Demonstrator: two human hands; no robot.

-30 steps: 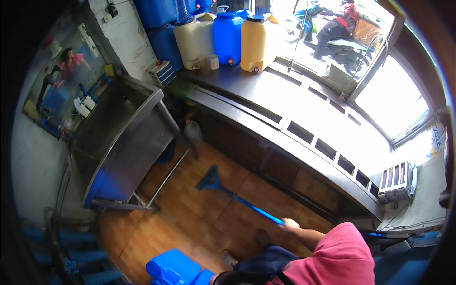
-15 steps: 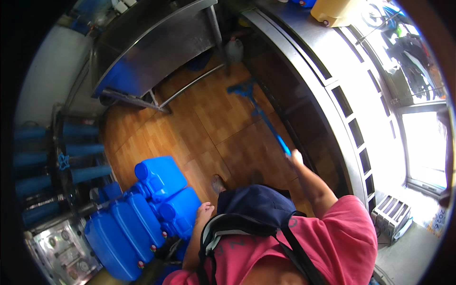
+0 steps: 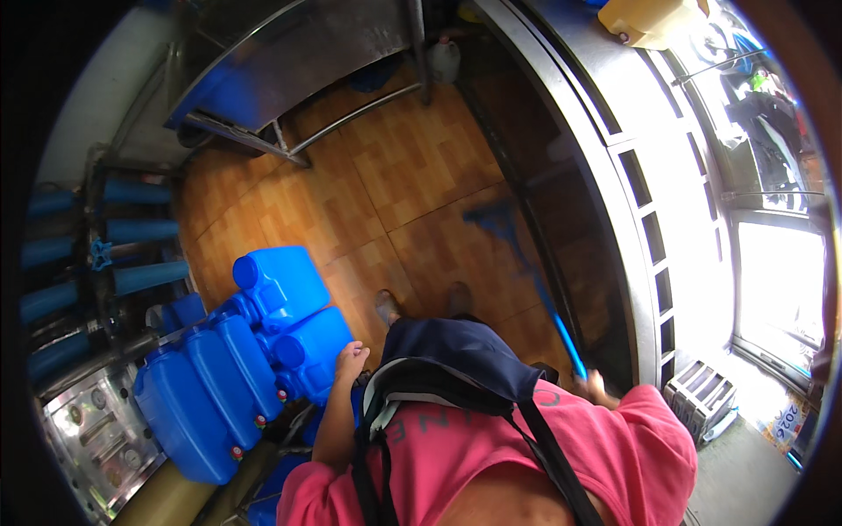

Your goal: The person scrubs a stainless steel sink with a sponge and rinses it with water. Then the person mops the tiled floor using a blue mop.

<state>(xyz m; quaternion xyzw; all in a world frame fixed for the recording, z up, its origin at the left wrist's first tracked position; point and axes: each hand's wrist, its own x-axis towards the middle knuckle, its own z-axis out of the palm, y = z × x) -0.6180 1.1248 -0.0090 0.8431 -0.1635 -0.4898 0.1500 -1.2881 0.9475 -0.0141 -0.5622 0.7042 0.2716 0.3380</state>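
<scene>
My right hand [image 3: 594, 386] is wrapped round the upper end of a blue floor squeegee [image 3: 561, 329], low at my right side. Its wide blue head [image 3: 491, 216] is blurred and lies over the wood-patterned floor, close to the dark base of the counter on the right. My left hand [image 3: 352, 359] hangs at my left, fingers curled in, with nothing visible in them. Nearest to it are several blue jerrycans [image 3: 317, 346], grouped on the left.
At the far left a steel table [image 3: 316, 66] stands on legs with a low crossbar. A white jug [image 3: 445, 61] is by its leg. Blue tubes on a rack [image 3: 145, 231] line the left side. Along the right runs a steel counter [image 3: 645, 331], with a yellow container [image 3: 653, 22] on top.
My right hand has drawn back toward my body, pulling the squeegee nearer and to the right. My left hand stays beside the jerrycans. The whole view has shifted slightly.
</scene>
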